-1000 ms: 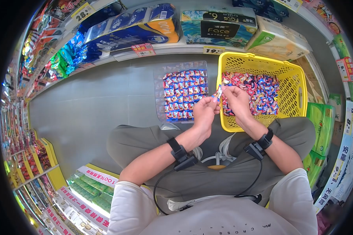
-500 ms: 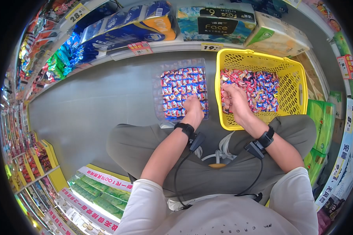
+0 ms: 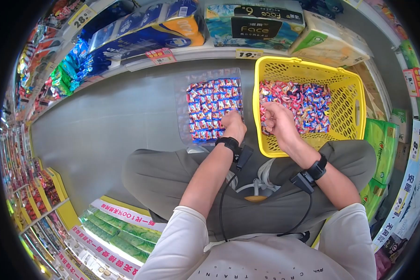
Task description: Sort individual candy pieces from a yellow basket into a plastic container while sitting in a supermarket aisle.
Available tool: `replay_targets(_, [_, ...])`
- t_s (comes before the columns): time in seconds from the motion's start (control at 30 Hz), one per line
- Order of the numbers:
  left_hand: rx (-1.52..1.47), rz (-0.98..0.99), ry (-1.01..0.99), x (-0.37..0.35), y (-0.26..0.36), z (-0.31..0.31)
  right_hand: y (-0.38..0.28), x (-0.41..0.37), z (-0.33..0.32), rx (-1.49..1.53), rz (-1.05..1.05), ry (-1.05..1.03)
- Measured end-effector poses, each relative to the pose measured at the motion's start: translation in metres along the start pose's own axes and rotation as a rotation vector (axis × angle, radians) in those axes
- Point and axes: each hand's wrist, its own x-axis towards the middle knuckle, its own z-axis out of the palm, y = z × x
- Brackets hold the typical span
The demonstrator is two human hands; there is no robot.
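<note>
A clear plastic tray [image 3: 182, 112] lies on the grey floor with blue-and-red wrapped candies [image 3: 210, 105] laid in rows. My left hand [image 3: 232, 123] rests palm down on the tray's near right corner, its fingertips on the candies and hidden under the hand. To the right stands a yellow basket [image 3: 354, 107] holding a heap of loose red, blue and pink candies [image 3: 303, 102]. My right hand [image 3: 274, 121] is inside the basket's near left corner, fingers curled on some of the loose candies. Both wrists wear black bands with cables.
I sit on the floor with my knees just behind the tray and basket. The shelf ahead carries tissue packs [image 3: 254, 25] and price tags [image 3: 247, 53]. Green packs [image 3: 382, 154] stand to the right, and low shelves of goods [image 3: 107, 228] to the left.
One second ago both hands held a single candy above the basket's edge. My left hand has since gone down to the tray, and my right hand has dropped into the basket.
</note>
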Motion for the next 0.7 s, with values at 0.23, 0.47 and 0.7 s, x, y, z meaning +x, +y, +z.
replay_targets(0.23, [-0.421, -0.191, -0.001, -0.005, 0.006, -0.007, -0.001, 0.000, 0.000, 0.033, 0.010, 0.025])
replay_targets(0.47, [-0.816, -0.433, -0.118, -0.139, 0.105, -0.125, 0.005, 0.022, -0.023, 0.245, 0.068, 0.353])
replay_targets(0.7, [-0.752, -0.028, -0.460, -0.218, 0.129, -0.180, -0.002, 0.054, -0.053, 0.135, 0.088, 0.414])
